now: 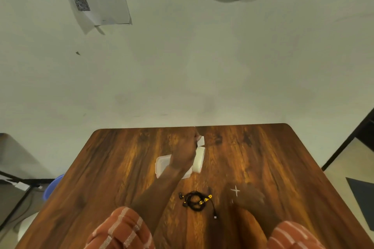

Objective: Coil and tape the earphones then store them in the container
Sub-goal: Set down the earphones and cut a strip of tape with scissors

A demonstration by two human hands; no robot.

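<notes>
On my feed, the fingers of the left hand point(185, 152) are closed in a pinch around a small white piece of tape point(200, 140), lifted above the far side of the table point(121, 157); the strip hangs from the fingertips just above a white tape roll point(199, 159), and I cannot tell whether it is still joined to the roll. The right hand point(250, 196) is too blurred for me to tell how far its fingers are spread or whether they hold anything; it sits low over the wood to the right of the earphones point(197, 201). Those earphones lie coiled in a black loop with a yellow band across it, buds to the left and the plug end trailing toward me, resting on the table between the two forearms. The clear plastic container point(163, 164) sits beyond them, partly hidden under the left wrist, just beside the roll. Striped orange sleeves point(121, 230) fill the near edge.
</notes>
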